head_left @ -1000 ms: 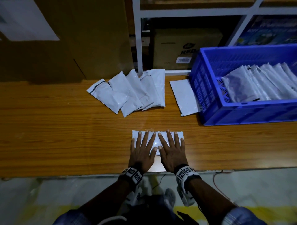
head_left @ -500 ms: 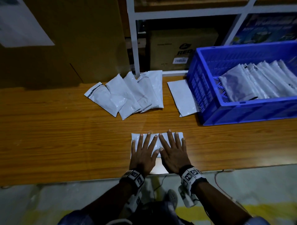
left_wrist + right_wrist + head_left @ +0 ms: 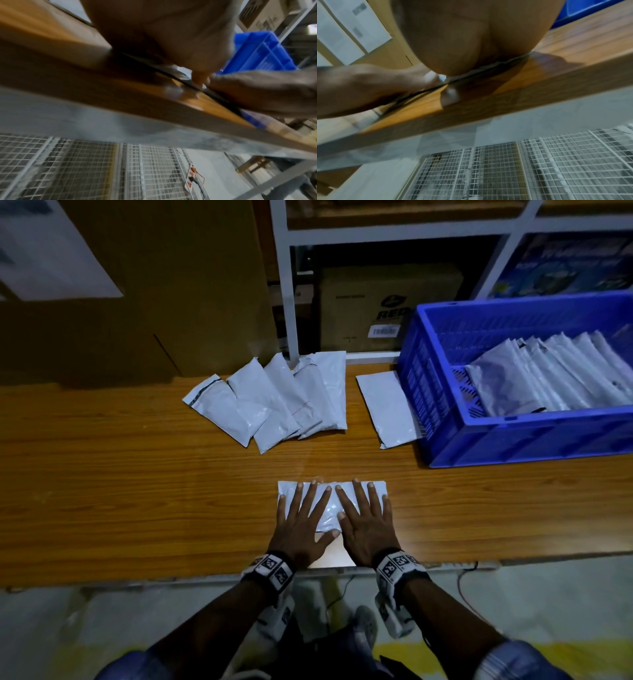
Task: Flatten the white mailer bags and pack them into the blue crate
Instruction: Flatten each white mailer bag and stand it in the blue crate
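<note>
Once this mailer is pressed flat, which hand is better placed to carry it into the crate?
Probably the right hand: it presses the mailer bag on the side nearer the blue crate, while the left hand would have to cross over.

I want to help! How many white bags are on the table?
7: five fanned bags at the back, one bag beside the blue crate, one under the left hand and right hand. Overlaps may hide more.

"RED" (partly hidden) on cardboard box (image 3: 387, 306)
</note>
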A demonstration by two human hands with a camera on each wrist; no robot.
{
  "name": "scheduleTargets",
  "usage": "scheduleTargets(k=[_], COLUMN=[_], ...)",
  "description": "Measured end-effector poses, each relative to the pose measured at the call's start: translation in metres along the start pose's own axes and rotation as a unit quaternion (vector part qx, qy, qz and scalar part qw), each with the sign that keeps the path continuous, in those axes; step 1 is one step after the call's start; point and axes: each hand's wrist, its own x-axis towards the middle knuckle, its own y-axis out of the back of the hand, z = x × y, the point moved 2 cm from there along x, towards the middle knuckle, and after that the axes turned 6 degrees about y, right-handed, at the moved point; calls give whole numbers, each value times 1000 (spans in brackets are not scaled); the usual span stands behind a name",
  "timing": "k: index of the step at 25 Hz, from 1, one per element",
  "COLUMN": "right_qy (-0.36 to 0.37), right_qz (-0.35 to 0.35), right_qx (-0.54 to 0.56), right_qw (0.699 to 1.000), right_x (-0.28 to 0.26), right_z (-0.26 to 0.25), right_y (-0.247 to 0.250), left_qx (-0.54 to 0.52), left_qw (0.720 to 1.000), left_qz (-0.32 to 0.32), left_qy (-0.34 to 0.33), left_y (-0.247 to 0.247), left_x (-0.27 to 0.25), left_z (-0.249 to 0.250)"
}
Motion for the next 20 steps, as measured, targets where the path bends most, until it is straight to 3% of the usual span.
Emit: scheduleTargets(k=[9, 15, 20], right_qy=[9, 29, 31], right_qz=[-55, -100, -87], right_qx=[63, 8, -24], right_qw=[996, 995, 995], right_x=[-2, 6, 25], right_z=[0, -5, -18], right_y=[11, 37, 60], left_qx=[55, 43, 38], left_qw=[998, 989, 992], left_qz=[-26, -137, -115], left_qy=[-28, -30, -28], left_y=[23, 73, 92], left_x=[3, 22, 31], left_z=[-10, -5, -7])
